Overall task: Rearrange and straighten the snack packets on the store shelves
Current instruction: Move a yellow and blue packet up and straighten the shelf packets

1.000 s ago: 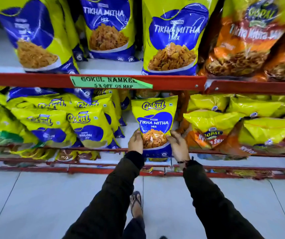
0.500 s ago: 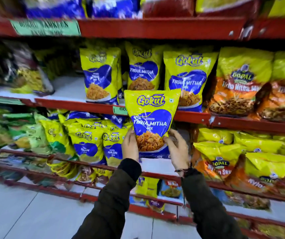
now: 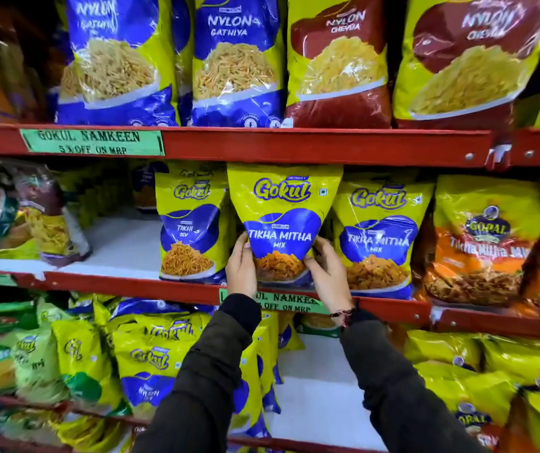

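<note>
I hold a yellow and blue Gokul Tikha Mitha Mix packet (image 3: 283, 207) upright at the middle shelf (image 3: 125, 281), its top just under the red rail above. My left hand (image 3: 241, 268) grips its lower left edge and my right hand (image 3: 327, 273) its lower right edge. It stands between a Gokul Tikhi Sev packet (image 3: 190, 223) on its left and another Tikha Mitha Mix packet (image 3: 378, 237) on its right. The held packet's bottom is hidden behind my fingers.
Large Nylon Gathiya (image 3: 236, 60) and Nylon Chevda packets (image 3: 340, 60) fill the top shelf. Orange Gopal packets (image 3: 477, 246) stand at the right. A slumped packet (image 3: 46, 220) lies left on the middle shelf with bare white shelf beside it. Leaning Gokul packets (image 3: 151, 364) crowd the lower shelf.
Both hands have lifted the Tikha Mitha Mix packet from the low shelf up to the middle shelf, into the gap between two Gokul packets. The camera has tilted upward.
</note>
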A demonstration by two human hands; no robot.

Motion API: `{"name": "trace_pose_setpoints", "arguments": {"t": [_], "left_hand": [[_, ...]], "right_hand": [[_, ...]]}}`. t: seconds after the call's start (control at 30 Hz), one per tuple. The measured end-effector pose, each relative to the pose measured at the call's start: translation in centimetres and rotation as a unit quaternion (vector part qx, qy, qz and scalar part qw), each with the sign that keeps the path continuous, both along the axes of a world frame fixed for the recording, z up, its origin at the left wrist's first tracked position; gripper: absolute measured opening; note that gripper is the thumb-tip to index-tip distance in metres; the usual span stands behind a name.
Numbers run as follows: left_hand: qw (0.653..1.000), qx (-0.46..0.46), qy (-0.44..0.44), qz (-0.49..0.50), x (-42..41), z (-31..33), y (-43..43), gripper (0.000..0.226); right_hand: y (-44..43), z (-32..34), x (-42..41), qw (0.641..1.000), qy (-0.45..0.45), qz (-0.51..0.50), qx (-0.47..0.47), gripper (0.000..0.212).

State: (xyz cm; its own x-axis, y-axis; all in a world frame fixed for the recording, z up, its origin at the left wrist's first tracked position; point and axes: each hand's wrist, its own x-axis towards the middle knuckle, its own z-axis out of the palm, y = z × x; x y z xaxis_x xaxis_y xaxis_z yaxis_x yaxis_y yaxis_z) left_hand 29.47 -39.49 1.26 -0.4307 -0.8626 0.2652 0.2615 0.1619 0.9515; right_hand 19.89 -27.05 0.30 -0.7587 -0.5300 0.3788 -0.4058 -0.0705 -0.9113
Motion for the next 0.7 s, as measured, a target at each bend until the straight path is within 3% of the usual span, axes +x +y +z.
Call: {"name": "trace_pose_setpoints", "arguments": {"t": [0.1, 0.27, 0.37, 0.47, 0.57, 0.7], "left_hand": [[0.999, 0.002, -0.036, -0.014, -0.4, -1.4, -1.8, 0.035], [0.998, -0.034, -0.057, -0.023, -0.4, -1.8, -2.3, 0.037], [0.999, -0.006, -0.033, -0.010, -0.5, -1.0, -2.9, 0.038], [0.998, -0.050, -0.018, 0.017, -0.9, 1.7, -4.4, 0.038], [0.992, -0.106, -0.067, 0.031, -1.3, 5.5, -6.7, 0.036], [0.986, -0.122, -0.111, 0.014, -1.5, 7.8, -9.6, 0.037]], "right_hand": [[-1.7, -1.4, -0.4, 0.999, -0.018, -0.008, 0.038, 0.065], [-2.1, -0.4, -0.1, 0.996, -0.020, -0.040, 0.082, 0.052], [-2.0, 1.3, -0.1, 0.996, -0.025, -0.077, 0.046, 0.052], [-1.7, 5.2, -0.9, 0.993, 0.021, -0.117, 0.000, 0.041], [-1.6, 9.0, -2.7, 0.982, 0.087, -0.165, 0.029, 0.041], [-1.7, 10.6, -4.9, 0.980, 0.091, -0.173, 0.035, 0.030]]}}
